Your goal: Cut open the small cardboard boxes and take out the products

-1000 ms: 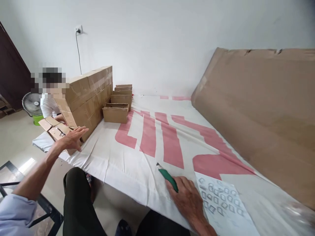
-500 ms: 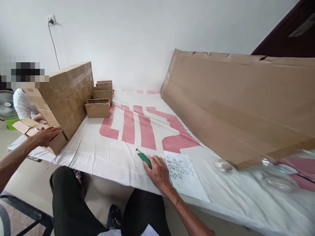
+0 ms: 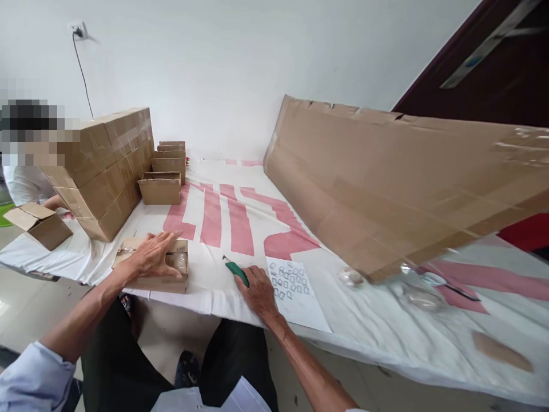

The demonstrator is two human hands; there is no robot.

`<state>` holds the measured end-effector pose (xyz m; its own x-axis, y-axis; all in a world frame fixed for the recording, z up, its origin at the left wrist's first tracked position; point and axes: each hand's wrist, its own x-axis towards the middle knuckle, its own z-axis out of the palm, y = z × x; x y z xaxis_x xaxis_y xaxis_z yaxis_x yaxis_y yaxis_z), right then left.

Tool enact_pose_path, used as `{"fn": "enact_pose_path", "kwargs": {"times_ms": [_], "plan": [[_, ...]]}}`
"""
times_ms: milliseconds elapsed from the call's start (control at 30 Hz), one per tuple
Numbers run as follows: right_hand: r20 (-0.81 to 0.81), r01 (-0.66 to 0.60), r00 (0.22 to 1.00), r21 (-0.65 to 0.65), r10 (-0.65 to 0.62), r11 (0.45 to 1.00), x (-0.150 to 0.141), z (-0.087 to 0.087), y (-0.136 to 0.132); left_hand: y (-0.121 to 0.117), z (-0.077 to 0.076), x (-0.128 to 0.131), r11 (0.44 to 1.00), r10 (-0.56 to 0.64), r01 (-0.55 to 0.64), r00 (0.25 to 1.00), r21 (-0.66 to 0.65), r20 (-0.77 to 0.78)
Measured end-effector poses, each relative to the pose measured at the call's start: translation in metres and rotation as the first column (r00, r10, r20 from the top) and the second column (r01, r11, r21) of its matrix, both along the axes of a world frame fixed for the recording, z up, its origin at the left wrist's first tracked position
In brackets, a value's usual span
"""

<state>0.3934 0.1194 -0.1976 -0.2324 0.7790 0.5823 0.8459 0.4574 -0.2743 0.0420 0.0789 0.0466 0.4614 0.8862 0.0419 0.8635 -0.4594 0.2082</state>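
My left hand (image 3: pixel 152 256) lies across a small cardboard box (image 3: pixel 156 283) at the table's front edge, its fingers over the top and the thumb at the right side. Clear tape shows on the box top, partly covered by the hand. In my right hand (image 3: pixel 257 292) is a green utility knife (image 3: pixel 237 273), its tip pointing up and left above the cloth. Beside that hand lies a white sheet of paper (image 3: pixel 295 294) with several small box-shaped drawings.
Stacked cardboard boxes (image 3: pixel 107 177) stand at the left, with a box with raised flaps (image 3: pixel 47 229) near them. Several open boxes (image 3: pixel 160 189) line up behind. A large cardboard sheet (image 3: pixel 386 183) leans at the right near clear tape rolls (image 3: pixel 349 276). A person (image 3: pixel 28 177) sits far left.
My left hand has moved right with the small box, from beside the stack to in front of me. My right hand still holds the knife. The view has turned slightly right.
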Motion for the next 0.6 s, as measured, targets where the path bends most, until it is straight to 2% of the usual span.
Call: {"fn": "enact_pose_path", "kwargs": {"times_ms": [67,167,267,333,433,600], "plan": [[-0.010,-0.005,1.000,-0.013,0.005,1.000,0.001,0.000,-0.001,-0.006,0.002,-0.014,0.999,0.052,-0.053,0.992,0.007,0.111],[-0.027,-0.004,1.000,-0.033,0.003,0.999,0.001,0.003,-0.004,-0.019,0.001,-0.059,0.983,0.185,-0.180,0.937,-0.043,0.298],[-0.037,-0.012,0.999,-0.056,0.010,0.998,0.001,0.005,-0.006,-0.030,-0.015,-0.100,0.943,0.326,-0.251,0.823,-0.216,0.465],[-0.034,-0.017,0.999,-0.063,0.015,0.998,0.001,0.006,-0.007,-0.034,-0.029,-0.115,0.921,0.379,-0.247,0.745,-0.300,0.549],[-0.034,-0.017,0.999,-0.065,0.015,0.998,0.002,0.006,-0.008,-0.035,-0.046,-0.117,0.916,0.393,-0.221,0.655,-0.334,0.645],[-0.019,-0.009,1.000,-0.062,0.008,0.998,0.001,0.005,-0.009,-0.039,-0.065,-0.090,0.919,0.395,-0.212,0.523,-0.334,0.755]]}}
